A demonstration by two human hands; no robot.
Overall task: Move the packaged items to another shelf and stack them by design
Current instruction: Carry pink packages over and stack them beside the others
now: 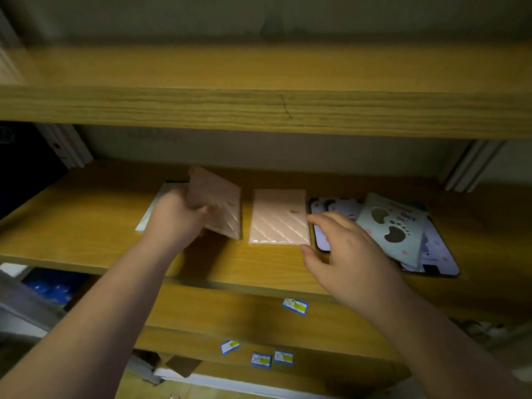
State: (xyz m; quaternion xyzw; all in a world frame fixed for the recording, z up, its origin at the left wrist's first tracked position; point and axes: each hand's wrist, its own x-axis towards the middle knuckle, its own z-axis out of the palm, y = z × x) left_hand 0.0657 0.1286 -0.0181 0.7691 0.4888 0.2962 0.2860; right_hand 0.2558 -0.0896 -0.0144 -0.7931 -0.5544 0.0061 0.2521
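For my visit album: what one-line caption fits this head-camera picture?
Left hand lifts a pink ribbed package beside a matching one on the wooden shelf; open right hand reaches in.

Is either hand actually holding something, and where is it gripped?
The left hand grips a tilted pink diagonal-ribbed flat package by its left edge. The right hand holds nothing, open beside the lying pink package.

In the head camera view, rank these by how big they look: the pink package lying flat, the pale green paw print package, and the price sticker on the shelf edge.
1. Pink package lying flat and pale green paw print package: they look alike, so no ranking between them.
2. Price sticker: far smaller.
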